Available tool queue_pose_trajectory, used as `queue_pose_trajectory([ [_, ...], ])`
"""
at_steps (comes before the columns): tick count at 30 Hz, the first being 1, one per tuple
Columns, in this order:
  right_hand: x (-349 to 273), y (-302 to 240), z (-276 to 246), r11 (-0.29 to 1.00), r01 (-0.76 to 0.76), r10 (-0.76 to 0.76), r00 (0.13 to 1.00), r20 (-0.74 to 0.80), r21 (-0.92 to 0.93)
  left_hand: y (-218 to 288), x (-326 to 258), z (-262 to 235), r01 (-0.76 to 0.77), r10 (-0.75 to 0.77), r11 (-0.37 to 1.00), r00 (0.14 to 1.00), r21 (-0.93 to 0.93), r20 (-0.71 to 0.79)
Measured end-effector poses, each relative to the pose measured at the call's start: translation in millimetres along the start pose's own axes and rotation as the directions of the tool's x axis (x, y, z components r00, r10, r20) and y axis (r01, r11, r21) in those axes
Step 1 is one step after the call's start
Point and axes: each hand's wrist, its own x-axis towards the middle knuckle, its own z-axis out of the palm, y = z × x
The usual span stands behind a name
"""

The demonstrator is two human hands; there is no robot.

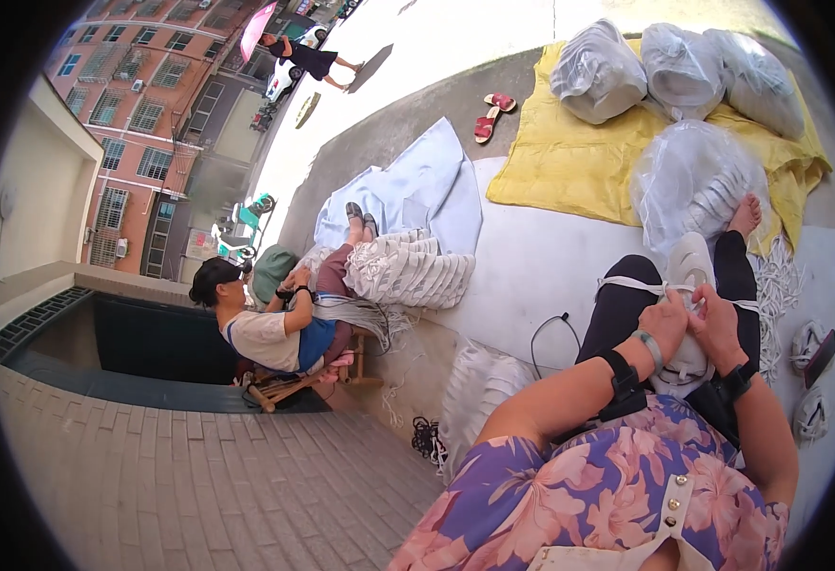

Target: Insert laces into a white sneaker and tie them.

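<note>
A white lace-up shoe (691,262) rests between my thighs, its toe pointing away from me. My left hand (662,328) and my right hand (715,328) meet over its front, fingers closed in a pinch. They appear to grip the white shoelace (631,283), whose loose ends stretch out to both sides across my dark trouser legs. The exact spot where the fingertips hold the lace is partly covered by the hands. Below them, the rear of the shoe lies close to my lap.
White laces (777,295) hang beside my right leg, near several loose shoes (812,414). Ahead, a clear plastic bag (688,176) holds white shoes; more bags (598,71) sit on a yellow sheet (560,143). At left, a co-worker (270,328) sits by stacked shoe pieces (412,271).
</note>
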Motion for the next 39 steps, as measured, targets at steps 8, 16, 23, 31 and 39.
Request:
queue_pose_trajectory([
  [8, 3, 9, 11, 1.0, 0.005, -0.005, 1.0, -0.01, 0.008, 4, 14, -5, 0.109, -0.102, 0.991, 0.99, -0.079, 0.093],
  [16, -14, -1, 0, 0.998, 0.034, -0.036, 0.999, -0.026, -0.058, 0, 4, -7, -0.121, 0.125, 0.992, 0.982, -0.043, 0.14],
  [23, -13, -12, -2, 0.957, 0.136, -0.134, 0.991, 0.026, -0.256, -9, 1, -33, -0.213, 0.217, 0.976, 0.959, -0.039, 0.182],
  [31, -12, -3, 1, 0.946, 0.175, -0.173, 0.984, 0.03, -0.273, -24, 14, -30, -0.314, 0.342, 0.932, 0.927, -0.183, 0.152],
  [39, -12, -12, -4, 0.975, 0.022, -0.003, 0.996, 0.084, -0.223, -23, 10, -26, -0.317, 0.339, 0.932, 0.934, -0.175, 0.116],
])
